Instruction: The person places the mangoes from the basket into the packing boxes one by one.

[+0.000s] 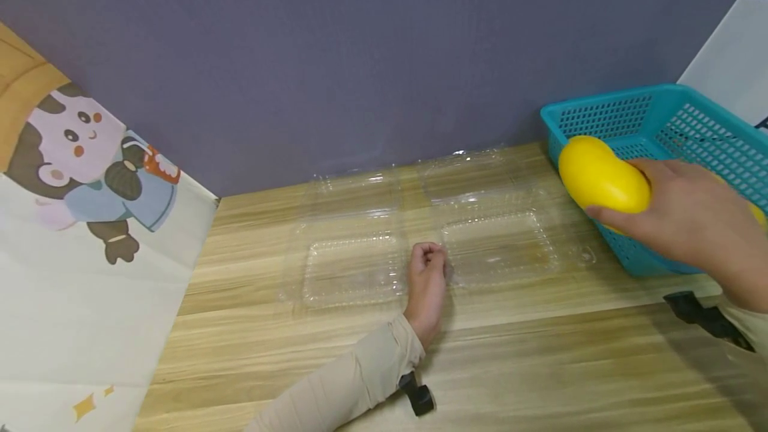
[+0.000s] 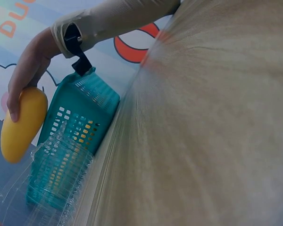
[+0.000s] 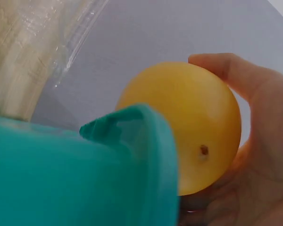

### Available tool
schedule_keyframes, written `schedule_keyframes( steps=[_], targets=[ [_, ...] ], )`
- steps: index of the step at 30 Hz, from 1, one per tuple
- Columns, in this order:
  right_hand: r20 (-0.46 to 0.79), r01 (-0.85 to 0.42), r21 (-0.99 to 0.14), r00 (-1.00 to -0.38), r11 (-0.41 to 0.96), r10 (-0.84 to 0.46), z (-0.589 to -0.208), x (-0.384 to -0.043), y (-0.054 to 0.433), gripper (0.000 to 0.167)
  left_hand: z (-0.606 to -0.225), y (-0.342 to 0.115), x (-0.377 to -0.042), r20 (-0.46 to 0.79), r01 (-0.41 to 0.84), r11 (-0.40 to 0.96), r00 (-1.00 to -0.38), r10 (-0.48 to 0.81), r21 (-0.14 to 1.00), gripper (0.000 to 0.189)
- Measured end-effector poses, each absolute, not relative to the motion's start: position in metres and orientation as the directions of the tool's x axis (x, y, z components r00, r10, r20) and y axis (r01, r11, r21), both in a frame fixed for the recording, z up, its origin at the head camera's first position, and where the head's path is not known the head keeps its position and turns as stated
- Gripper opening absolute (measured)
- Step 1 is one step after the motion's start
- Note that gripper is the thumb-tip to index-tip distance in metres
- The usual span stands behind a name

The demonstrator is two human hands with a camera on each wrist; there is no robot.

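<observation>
A smooth yellow mango [image 1: 600, 179] is gripped by my right hand [image 1: 702, 215], thumb on its near side, above the left rim of a teal basket [image 1: 636, 259]. The right wrist view shows the stem end of the mango [image 3: 198, 127] beyond the basket's rim [image 3: 160, 165]. My left hand [image 1: 427, 285] rests on the table with loosely curled fingers, between two clear plastic clamshell boxes. One opened box [image 1: 354, 275] lies left of it; the other opened box [image 1: 498, 245] is close by its fingers on the right. Nothing shows in that hand.
More yellow fruit [image 1: 757, 215] is partly visible in the basket, behind my right hand. A grey-purple wall [image 1: 360, 72] closes off the back of the wooden table [image 1: 528, 365]. A white panel with a cartoon figure [image 1: 90, 152] stands at the left.
</observation>
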State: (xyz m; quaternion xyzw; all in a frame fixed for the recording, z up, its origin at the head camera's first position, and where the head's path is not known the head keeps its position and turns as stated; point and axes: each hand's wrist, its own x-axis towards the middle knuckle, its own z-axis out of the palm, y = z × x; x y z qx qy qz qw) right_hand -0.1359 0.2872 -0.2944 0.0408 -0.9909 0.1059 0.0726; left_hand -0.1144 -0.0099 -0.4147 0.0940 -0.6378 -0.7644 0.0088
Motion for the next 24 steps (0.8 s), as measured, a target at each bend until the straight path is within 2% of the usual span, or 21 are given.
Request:
schedule_keyframes(
  steps=[5, 12, 19, 24],
  targets=[
    [0.191, -0.104, -0.218, -0.980, 0.971, -0.062, -0.297, -0.135, 0.282, 0.080, -0.415, -0.010, -0.115, -0.140, -0.114, -0.200, -0.983, -0.118, 0.973, 0.008],
    [0.137, -0.109, -0.214, -0.987, 0.971, -0.081, -0.302, -0.134, 0.275, 0.095, -0.414, -0.011, -0.115, -0.147, -0.123, -0.218, -0.984, -0.101, 0.968, 0.008],
    [0.133, -0.145, -0.219, -0.984, 0.965, -0.118, -0.304, -0.131, 0.263, 0.094, -0.415, -0.010, -0.117, -0.135, -0.103, -0.229, -0.982, -0.129, 0.968, 0.016],
    [0.084, -0.155, -0.215, -0.987, 0.964, -0.140, -0.305, -0.131, 0.256, 0.098, -0.414, -0.009, -0.117, -0.140, -0.103, -0.248, -0.980, -0.138, 0.963, 0.019]
  ],
)
